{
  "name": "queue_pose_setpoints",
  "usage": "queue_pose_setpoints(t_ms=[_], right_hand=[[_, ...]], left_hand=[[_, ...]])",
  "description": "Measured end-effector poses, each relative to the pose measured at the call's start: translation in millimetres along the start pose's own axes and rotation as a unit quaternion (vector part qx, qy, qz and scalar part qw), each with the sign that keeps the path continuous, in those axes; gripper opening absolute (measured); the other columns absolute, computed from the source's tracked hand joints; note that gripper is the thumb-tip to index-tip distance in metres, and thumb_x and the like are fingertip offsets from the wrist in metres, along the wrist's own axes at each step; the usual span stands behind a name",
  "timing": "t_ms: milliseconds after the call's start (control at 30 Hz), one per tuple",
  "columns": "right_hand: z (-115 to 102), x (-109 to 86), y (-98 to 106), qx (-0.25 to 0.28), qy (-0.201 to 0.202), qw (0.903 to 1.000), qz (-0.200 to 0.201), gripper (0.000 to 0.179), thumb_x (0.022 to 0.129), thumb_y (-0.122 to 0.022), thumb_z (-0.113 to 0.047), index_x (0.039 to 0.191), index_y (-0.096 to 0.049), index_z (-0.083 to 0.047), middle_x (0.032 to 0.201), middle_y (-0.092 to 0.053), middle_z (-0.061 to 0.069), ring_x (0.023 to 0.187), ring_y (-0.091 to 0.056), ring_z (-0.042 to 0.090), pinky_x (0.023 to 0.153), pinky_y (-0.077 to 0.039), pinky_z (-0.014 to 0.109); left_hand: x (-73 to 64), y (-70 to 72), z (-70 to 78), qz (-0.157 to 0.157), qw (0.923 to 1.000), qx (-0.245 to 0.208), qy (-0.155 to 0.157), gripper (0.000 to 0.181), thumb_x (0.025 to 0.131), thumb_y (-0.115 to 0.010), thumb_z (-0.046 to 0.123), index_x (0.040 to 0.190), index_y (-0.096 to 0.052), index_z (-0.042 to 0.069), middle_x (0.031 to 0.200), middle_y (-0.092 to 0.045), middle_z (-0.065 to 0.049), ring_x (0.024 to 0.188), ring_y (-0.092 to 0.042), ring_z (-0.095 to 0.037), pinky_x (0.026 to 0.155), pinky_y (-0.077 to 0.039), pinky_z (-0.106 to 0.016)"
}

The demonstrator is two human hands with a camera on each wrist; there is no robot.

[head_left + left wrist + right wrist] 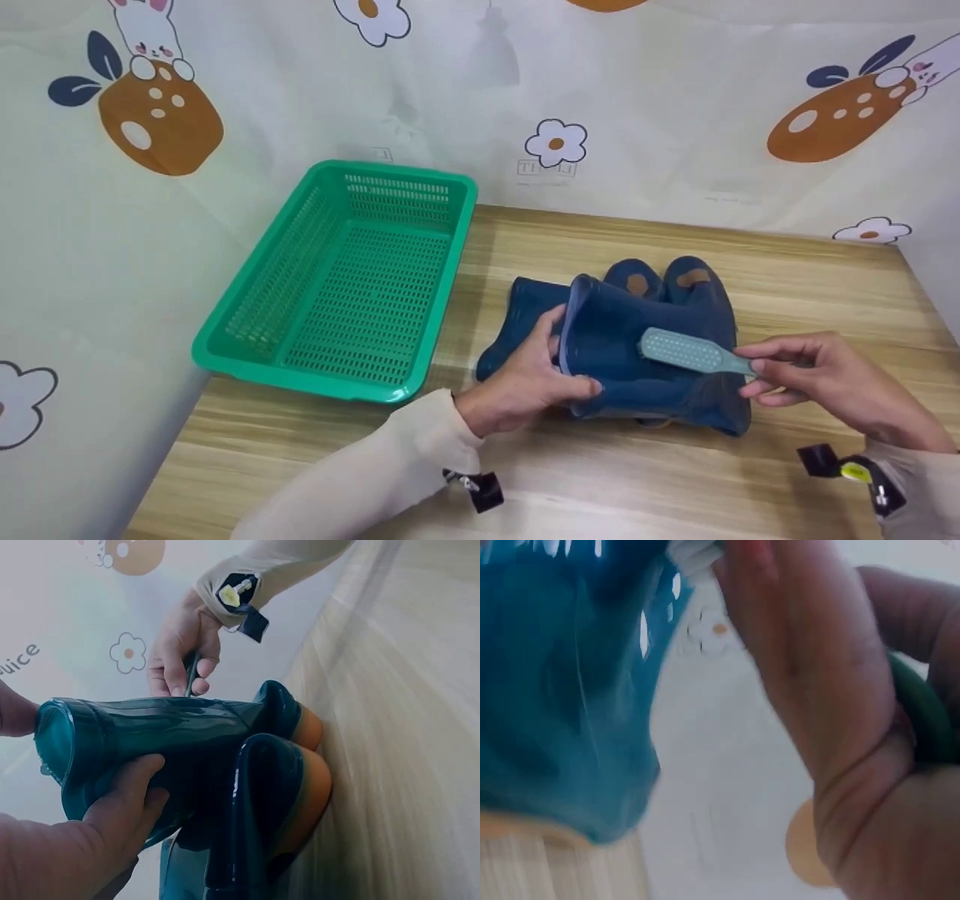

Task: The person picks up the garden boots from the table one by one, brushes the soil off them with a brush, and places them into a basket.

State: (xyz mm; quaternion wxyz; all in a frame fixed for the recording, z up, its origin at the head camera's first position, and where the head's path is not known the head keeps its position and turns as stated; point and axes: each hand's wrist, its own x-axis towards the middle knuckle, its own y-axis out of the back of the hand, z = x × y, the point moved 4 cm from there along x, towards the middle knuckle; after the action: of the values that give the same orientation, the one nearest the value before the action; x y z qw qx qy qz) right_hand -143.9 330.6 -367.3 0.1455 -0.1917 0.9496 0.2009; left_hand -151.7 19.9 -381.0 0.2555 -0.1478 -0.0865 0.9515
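A dark blue rubber boot (619, 322) lies on its side, its open top toward the left. My left hand (521, 382) grips the rim of that opening, thumb on the outside and fingers partly hidden at the rim. Behind it lies a second blue boot (525, 307), mostly covered by the first; orange soles (309, 791) show in the left wrist view. My right hand (836, 375) pinches the handle of a pale green brush (682, 351), whose head lies over the boot's shaft. White bristles (694, 555) appear at the top of the right wrist view, beside the boot.
A green plastic basket (442, 300) with slotted walls stands on the wooden table (600, 480), left of the boots. A patterned white sheet (637, 135) hangs behind the table and along its left side.
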Motion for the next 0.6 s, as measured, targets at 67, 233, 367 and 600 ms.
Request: queue_pose_setpoints(t_ms=[67, 233, 367, 600], right_hand=[[1.9, -0.6, 5.1, -0.005, -0.002, 0.9999, 0.009, 0.034, 0.095, -0.052, -0.008, 0.123, -0.052, 0.010, 0.097, -0.068, 0.015, 0.083, -0.068, 0.025, 0.070, -0.053, 0.035], [1.6, -4.0, 14.5, -0.022, 0.017, 0.9993, 0.025, 0.029, 0.094, -0.052, -0.005, 0.119, -0.057, 0.008, 0.090, -0.070, 0.014, 0.079, -0.069, 0.024, 0.067, -0.054, 0.034], [-5.7, -6.0, 16.2, -0.019, 0.040, 0.9970, 0.063, 0.023, 0.094, -0.052, -0.003, 0.112, -0.066, -0.004, 0.087, -0.070, 0.011, 0.075, -0.069, 0.023, 0.065, -0.054, 0.033], [-17.4, 5.5, -3.3, -0.022, 0.048, 0.9984, 0.021, 0.031, 0.094, -0.055, -0.010, 0.119, -0.057, 0.009, 0.091, -0.069, 0.016, 0.078, -0.068, 0.025, 0.066, -0.054, 0.037]], left_hand=[[0.4, -0.2, -0.1, -0.001, 0.9999, -0.010, 0.001, 0.093, 0.071, -0.070, -0.007, 0.144, -0.018, 0.020, 0.126, -0.048, -0.011, 0.105, -0.053, -0.029, 0.085, -0.049, -0.042], [0.7, -1.4, 1.3, -0.017, 0.9989, -0.044, -0.006, 0.093, 0.071, -0.068, -0.011, 0.143, -0.018, 0.018, 0.125, -0.049, -0.014, 0.103, -0.055, -0.028, 0.083, -0.051, -0.040], [-0.3, 0.1, 3.8, -0.014, 0.9991, -0.040, -0.006, 0.092, 0.071, -0.069, -0.010, 0.143, -0.019, 0.020, 0.125, -0.049, -0.012, 0.104, -0.055, -0.028, 0.085, -0.050, -0.040], [-0.2, 1.6, 6.5, -0.018, 0.9994, -0.026, -0.015, 0.093, 0.071, -0.070, -0.008, 0.143, -0.018, 0.021, 0.126, -0.050, -0.011, 0.105, -0.056, -0.028, 0.085, -0.050, -0.041]])
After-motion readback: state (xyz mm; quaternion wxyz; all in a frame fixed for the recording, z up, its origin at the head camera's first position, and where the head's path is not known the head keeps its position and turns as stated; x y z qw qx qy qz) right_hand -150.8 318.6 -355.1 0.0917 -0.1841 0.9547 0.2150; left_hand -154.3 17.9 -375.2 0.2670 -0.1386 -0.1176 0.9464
